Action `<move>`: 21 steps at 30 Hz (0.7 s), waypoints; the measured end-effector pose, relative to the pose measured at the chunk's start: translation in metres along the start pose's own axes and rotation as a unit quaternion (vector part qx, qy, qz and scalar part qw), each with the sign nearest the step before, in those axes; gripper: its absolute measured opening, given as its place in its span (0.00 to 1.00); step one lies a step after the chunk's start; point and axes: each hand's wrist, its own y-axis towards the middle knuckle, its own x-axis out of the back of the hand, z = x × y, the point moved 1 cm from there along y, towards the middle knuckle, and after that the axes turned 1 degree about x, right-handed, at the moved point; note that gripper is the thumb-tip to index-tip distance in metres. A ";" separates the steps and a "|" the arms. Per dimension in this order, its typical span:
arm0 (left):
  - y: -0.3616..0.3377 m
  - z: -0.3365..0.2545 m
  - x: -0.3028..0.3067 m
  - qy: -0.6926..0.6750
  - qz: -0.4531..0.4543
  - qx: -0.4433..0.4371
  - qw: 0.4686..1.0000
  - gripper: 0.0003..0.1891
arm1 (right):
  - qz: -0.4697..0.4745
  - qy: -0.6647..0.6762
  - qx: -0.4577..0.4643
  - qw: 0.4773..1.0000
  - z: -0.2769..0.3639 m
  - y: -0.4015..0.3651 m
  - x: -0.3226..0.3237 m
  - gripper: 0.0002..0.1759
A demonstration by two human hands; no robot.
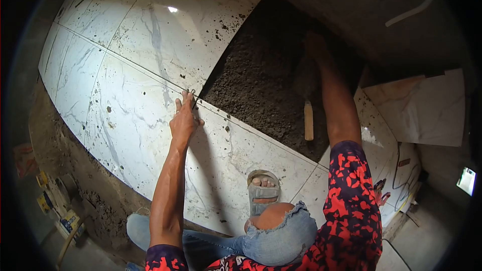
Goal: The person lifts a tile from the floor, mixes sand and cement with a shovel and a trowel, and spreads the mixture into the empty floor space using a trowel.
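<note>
My left hand rests on the white marble-patterned floor tiles, fingers stretched and spread, fingertips at a tile joint by the corner of the dark bed. A small thin piece, too small to name, shows at its fingertips. My right arm reaches across the dark, crumbly mortar bed. At its far side my right hand is in deep shadow, its fingers not made out. Beside that forearm lies a trowel, wooden handle toward me and blade dim on the mortar.
My sandalled foot stands on the tiles. A tile leans at the right, near a cable. Dirt crumbs dot the tiles. Lower left, yellow-labelled items lie beside bare soil. A dark wall bounds the far right.
</note>
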 end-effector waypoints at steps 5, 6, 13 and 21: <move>0.003 0.001 -0.002 0.012 -0.001 0.002 1.000 0.52 | -0.001 -0.002 0.002 1.000 0.000 -0.019 0.012 0.16; 0.003 0.001 -0.002 0.012 -0.001 0.001 1.000 0.52 | 0.004 -0.022 0.013 1.000 0.003 -0.023 0.017 0.17; 0.003 0.000 -0.002 0.009 0.000 0.001 1.000 0.53 | -0.165 0.130 0.036 0.977 0.001 -0.039 0.015 0.18; 0.002 0.002 -0.003 0.000 0.005 -0.001 1.000 0.52 | 0.156 0.226 -0.022 0.961 0.060 -0.052 0.062 0.30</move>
